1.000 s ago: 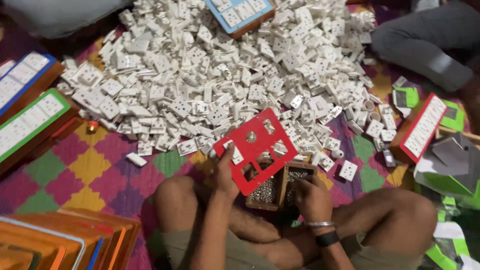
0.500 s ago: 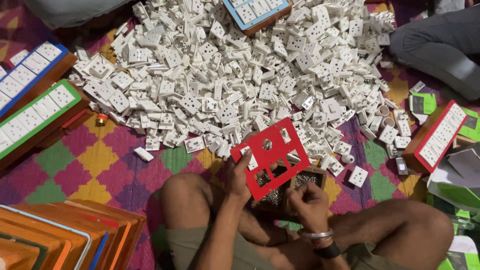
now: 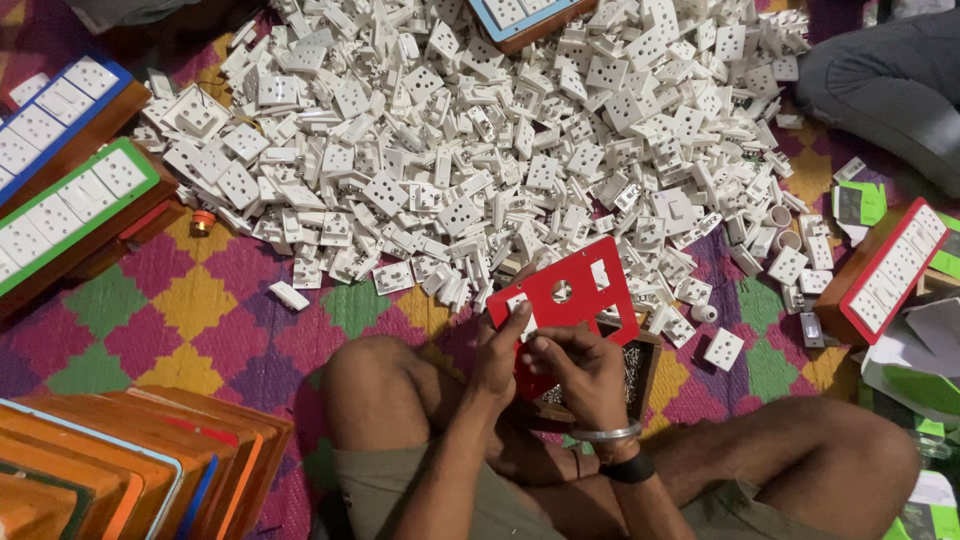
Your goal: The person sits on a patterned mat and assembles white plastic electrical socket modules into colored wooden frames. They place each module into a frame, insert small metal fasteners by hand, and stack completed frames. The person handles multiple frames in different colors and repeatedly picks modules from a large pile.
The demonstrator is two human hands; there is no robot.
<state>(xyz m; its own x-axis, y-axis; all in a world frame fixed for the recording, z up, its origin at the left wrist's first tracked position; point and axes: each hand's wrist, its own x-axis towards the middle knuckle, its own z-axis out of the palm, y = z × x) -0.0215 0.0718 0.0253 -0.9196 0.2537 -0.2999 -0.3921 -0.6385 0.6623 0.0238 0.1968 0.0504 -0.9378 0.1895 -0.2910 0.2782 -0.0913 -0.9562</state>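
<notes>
Both hands — left hand (image 3: 500, 350), right hand (image 3: 575, 372) — curl closed, fingers gripping the red plate (image 3: 570, 300).

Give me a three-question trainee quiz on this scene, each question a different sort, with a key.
1. True or false: both hands are on the red plate.
2. Multiple choice: what lies heaped beyond the plate? A) white socket parts B) green bottles C) metal spoons
3. Fill in: the left hand grips the plate at its ____ edge as the picture shows it.

Key:
1. True; the right hand works at the plate's lower part too.
2. A
3. Left
</notes>
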